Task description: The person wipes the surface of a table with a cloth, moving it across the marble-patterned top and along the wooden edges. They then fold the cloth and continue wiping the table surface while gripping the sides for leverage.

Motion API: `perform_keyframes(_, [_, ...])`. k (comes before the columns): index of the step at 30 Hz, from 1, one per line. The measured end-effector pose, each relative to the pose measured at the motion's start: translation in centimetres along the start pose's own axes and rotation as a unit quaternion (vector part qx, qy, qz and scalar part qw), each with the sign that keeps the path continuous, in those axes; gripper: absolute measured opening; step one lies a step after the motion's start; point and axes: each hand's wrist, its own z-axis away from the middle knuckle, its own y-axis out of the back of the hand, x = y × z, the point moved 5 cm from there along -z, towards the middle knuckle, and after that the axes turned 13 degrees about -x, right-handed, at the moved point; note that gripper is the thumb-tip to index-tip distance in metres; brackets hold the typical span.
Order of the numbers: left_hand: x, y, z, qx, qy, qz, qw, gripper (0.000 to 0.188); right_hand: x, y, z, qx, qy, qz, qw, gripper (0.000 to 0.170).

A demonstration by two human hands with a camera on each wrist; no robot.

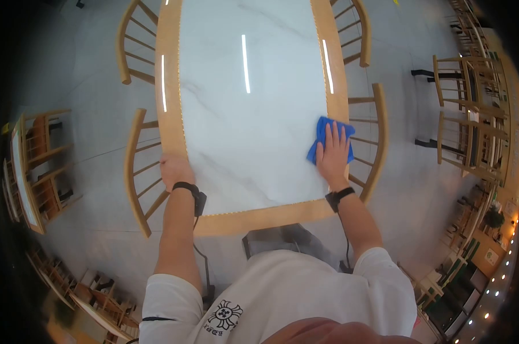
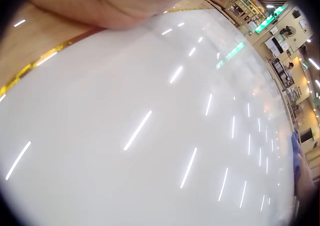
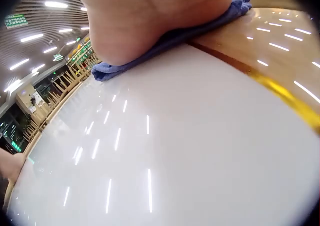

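A blue cloth (image 1: 318, 150) lies over the right edge of the marble-look table top (image 1: 254, 126), partly on the wooden border. My right hand (image 1: 334, 155) presses flat on it with fingers spread and straight. In the right wrist view the palm (image 3: 150, 21) rests on the folded cloth (image 3: 107, 71). At the table's left border my left hand (image 1: 177, 171) rests on the wooden edge; its fingers point over the side and are mostly hidden. The left wrist view shows only the heel of that hand (image 2: 115, 6) on the border.
Wooden chairs stand on both sides, the nearest at left (image 1: 134, 172) and right (image 1: 380, 143). A dark seat (image 1: 285, 238) is under the near table edge (image 1: 259, 218). Cables hang from both wrist cameras. More chairs and tables stand farther off on both sides.
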Motion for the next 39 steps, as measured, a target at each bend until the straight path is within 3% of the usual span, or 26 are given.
perform_keyframes(4, [-0.9, -0.9, -1.6, -0.021, -0.016, 0.056, 0.998, 0.065, -0.2, -1.3, 8.8, -0.037, -0.04, -0.014, 0.998, 0.067])
perform_keyframes(6, [1.6, 0.7, 2.1, -0.017, -0.004, 0.029, 0.999, 0.064, 0.1, -2.7, 13.0, -0.054, -0.053, -0.019, 0.997, 0.068])
perform_keyframes(10, [0.7, 0.2, 0.2, -0.014, -0.025, 0.028, 0.999, 0.062, 0.3, -4.4, 19.7, -0.103, -0.082, -0.025, 0.991, 0.07])
perform_keyframes(13, [-0.9, -1.2, -2.2, -0.016, -0.043, 0.053, 0.998, 0.059, 0.4, -4.9, 21.8, -0.119, -0.1, -0.027, 0.987, 0.071])
perform_keyframes(17, [-0.4, -0.3, -1.5, -0.028, -0.049, -0.019, 0.998, 0.055, 0.6, -5.0, 20.3, -0.096, -0.082, -0.02, 0.992, 0.07])
perform_keyframes(21, [0.4, 0.8, 0.6, -0.001, 0.008, -0.063, 0.998, 0.058, 1.3, -3.0, 12.8, -0.049, -0.04, -0.007, 0.998, 0.068])
perform_keyframes(27, [1.6, 2.1, 1.5, 0.018, 0.043, -0.118, 0.992, 0.059, 0.8, 0.5, -6.4, 0.026, -0.027, 0.017, 0.999, 0.064])
perform_keyframes(30, [1.8, 2.0, 1.3, 0.106, 0.047, -0.109, 0.987, 0.054, -0.8, 1.0, -15.9, 0.062, -0.036, 0.041, 0.997, 0.064])
perform_keyframes(32, [2.7, 2.7, 2.3, 0.18, 0.029, -0.086, 0.979, 0.048, -3.5, 1.1, -21.3, 0.066, -0.04, 0.038, 0.996, 0.066])
perform_keyframes(35, [3.4, 3.4, 2.7, 0.074, 0.067, -0.07, 0.993, 0.054, -8.0, 0.3, -27.7, 0.083, -0.026, 0.051, 0.995, 0.067])
perform_keyframes(39, [3.5, 3.7, 2.9, 0.115, 0.041, -0.082, 0.989, 0.052, -19.1, -0.7, -30.5, 0.06, 0.061, 0.062, 0.994, 0.067])
